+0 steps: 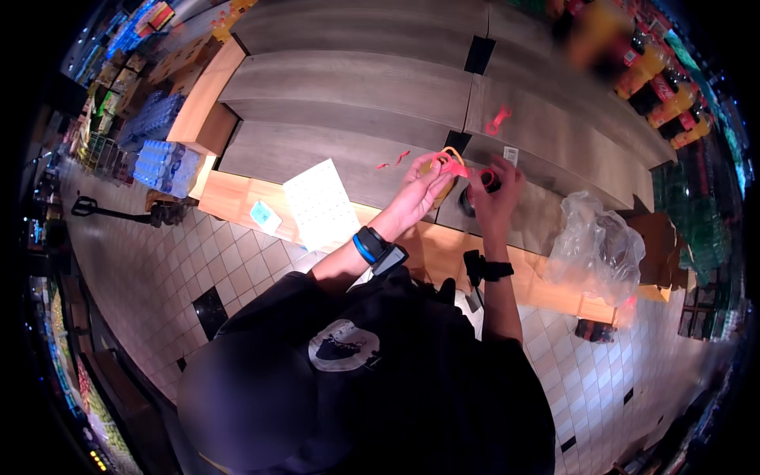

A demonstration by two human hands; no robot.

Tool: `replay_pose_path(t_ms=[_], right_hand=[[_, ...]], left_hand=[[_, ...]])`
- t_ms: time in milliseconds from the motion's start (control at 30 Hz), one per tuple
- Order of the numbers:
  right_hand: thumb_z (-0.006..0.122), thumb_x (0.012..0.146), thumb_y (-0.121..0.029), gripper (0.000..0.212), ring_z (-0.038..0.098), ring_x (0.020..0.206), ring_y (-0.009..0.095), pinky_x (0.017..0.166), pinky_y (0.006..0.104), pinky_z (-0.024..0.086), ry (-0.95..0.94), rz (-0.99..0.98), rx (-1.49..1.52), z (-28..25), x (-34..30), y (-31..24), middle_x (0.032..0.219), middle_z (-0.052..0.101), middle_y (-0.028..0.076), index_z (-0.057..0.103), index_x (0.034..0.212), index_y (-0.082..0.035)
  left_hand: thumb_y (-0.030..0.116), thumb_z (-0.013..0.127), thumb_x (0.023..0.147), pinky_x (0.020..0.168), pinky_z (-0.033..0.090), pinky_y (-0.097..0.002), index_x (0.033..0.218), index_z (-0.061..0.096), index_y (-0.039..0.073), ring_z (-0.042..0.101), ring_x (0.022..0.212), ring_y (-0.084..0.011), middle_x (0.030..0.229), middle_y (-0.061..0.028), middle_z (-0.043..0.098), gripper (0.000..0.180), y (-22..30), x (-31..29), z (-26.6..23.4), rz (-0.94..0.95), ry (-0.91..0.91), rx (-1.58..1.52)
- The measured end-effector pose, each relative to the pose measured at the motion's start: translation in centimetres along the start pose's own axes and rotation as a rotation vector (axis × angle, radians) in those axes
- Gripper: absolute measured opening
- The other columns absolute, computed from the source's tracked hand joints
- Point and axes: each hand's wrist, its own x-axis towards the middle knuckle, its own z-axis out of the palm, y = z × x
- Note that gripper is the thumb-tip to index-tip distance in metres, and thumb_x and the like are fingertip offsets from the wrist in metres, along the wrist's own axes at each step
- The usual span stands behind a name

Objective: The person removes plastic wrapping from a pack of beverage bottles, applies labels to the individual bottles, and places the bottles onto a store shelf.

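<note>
My left hand (pixel 419 190) pinches a red plastic bottle carrier handle (pixel 453 165) above the lowest shelf step. An orange loop curves over the top of this piece. My right hand (pixel 500 198) is bent close beside it, its thumb side meeting the handle's right end. Just below stand an orange drink bottle (pixel 445 190), partly behind my left hand, and a dark bottle with a red cap (pixel 469 199), partly covered by my right hand. Another red carrier handle (pixel 499 120) lies on the step behind. Thin red scraps (pixel 393 161) lie left of my left hand.
A printed white sheet (pixel 321 204) and small card (pixel 265 216) lie along the wooden front edge. Crumpled clear plastic wrap (pixel 595 245) and cardboard (pixel 659 241) sit right. Bottles (pixel 665 95) line the far right; wrapped water packs (pixel 165 168) and a pallet jack (pixel 111 207) stand left.
</note>
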Motion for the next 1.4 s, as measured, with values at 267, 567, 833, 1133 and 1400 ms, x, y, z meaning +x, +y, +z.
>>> replay_pose_path(t_ms=[267, 567, 833, 1133, 1400], right_hand=[[0.083, 0.082, -0.006, 0.059, 0.063, 0.089, 0.024, 0.086, 0.0326, 0.055, -0.152, 0.061, 0.128, 1.8, 3.1, 1.6, 0.127, 0.041, 0.015, 0.055, 0.134, -0.012], [0.082, 0.083, -0.007, 0.060, 0.064, 0.088, 0.029, 0.090, 0.0400, 0.053, -0.202, -0.010, 0.035, 1.9, 2.8, 3.9, 0.129, 0.040, 0.020, 0.053, 0.135, -0.010], [0.081, 0.084, -0.005, 0.062, 0.066, 0.087, 0.024, 0.087, 0.0356, 0.056, -0.264, 0.008, -0.004, 1.8, 4.4, 3.4, 0.133, 0.039, 0.021, 0.052, 0.138, -0.010], [0.075, 0.089, -0.003, 0.053, 0.068, 0.093, 0.026, 0.083, 0.0320, 0.061, -0.230, -0.012, -0.010, -0.3, 5.0, 8.3, 0.129, 0.046, 0.020, 0.052, 0.137, -0.008], [0.086, 0.080, -0.019, 0.072, 0.061, 0.117, 0.033, 0.097, 0.0435, 0.055, -0.236, 0.093, 0.071, -5.3, 4.9, 14.0, 0.138, 0.042, 0.020, 0.051, 0.142, -0.014]], left_hand=[[0.017, 0.068, 0.100, 0.065, 0.054, -0.0259, 0.126, 0.066, 0.008, 0.068, 0.068, -0.0153, 0.089, -0.0083, 0.073, 0.028, 0.9, 2.0, -1.5, 0.486, 0.025, 1.330], [0.019, 0.079, 0.088, 0.099, 0.051, -0.0419, 0.116, 0.073, 0.004, 0.067, 0.116, -0.0329, 0.120, -0.0195, 0.070, 0.033, -0.4, 2.6, -3.2, 0.760, 0.036, 1.429], [0.011, 0.077, 0.091, 0.106, 0.048, -0.0342, 0.127, 0.069, 0.002, 0.065, 0.120, -0.0195, 0.125, -0.0130, 0.073, 0.038, -2.8, 4.1, -6.5, 0.744, 0.042, 1.260], [0.017, 0.076, 0.088, 0.109, 0.044, -0.0422, 0.130, 0.065, 0.009, 0.056, 0.132, -0.0320, 0.135, -0.0124, 0.064, 0.044, -1.2, 3.1, -1.2, 0.909, -0.010, 1.623], [0.026, 0.070, 0.092, 0.092, 0.051, -0.0460, 0.136, 0.065, 0.016, 0.068, 0.103, -0.0316, 0.119, -0.0088, 0.070, 0.046, -3.1, 8.0, 2.6, 0.583, -0.518, 2.146]])
